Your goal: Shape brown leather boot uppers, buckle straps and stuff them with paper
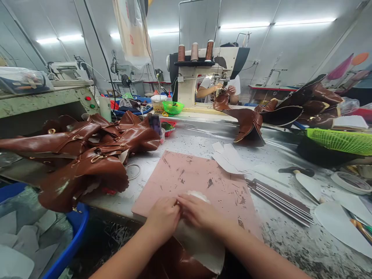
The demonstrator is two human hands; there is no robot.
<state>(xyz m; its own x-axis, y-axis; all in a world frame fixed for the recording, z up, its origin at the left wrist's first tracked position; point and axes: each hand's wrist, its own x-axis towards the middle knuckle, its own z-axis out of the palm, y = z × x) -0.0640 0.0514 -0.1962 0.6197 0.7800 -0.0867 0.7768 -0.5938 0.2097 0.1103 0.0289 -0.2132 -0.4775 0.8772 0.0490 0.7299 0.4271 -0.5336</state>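
From where I stand, both hands meet at the lower centre of the frame, over the near edge of a pink cutting board [186, 174]. The left hand [163, 217] is curled, its fingers bunched; the right hand [200, 214] lies nearly flat, its fingertips touching the left — whether either pinches anything beneath, I cannot tell. Under them is the brown leather piece [171, 257], its pale lining [203, 248] turned up, hanging over the counter's [188, 135] near edge at the bottom of the frame.

At the left, glossy brown leather boot uppers [87, 155] lie heaped, with a blue tub [83, 224] of pale scraps [31, 236] in the lower left corner. White cut pieces [229, 159] overlap the board's far right corner, and a stack of narrow strips [280, 203] sits just beside its right edge. A roll of tape [351, 182] and a lime-green basket [340, 141] are farther right. At upper centre stands a sewing machine [186, 87] topped with three thread spools [194, 52] — a co-worker's hands [231, 91] show behind it, near brown leather.
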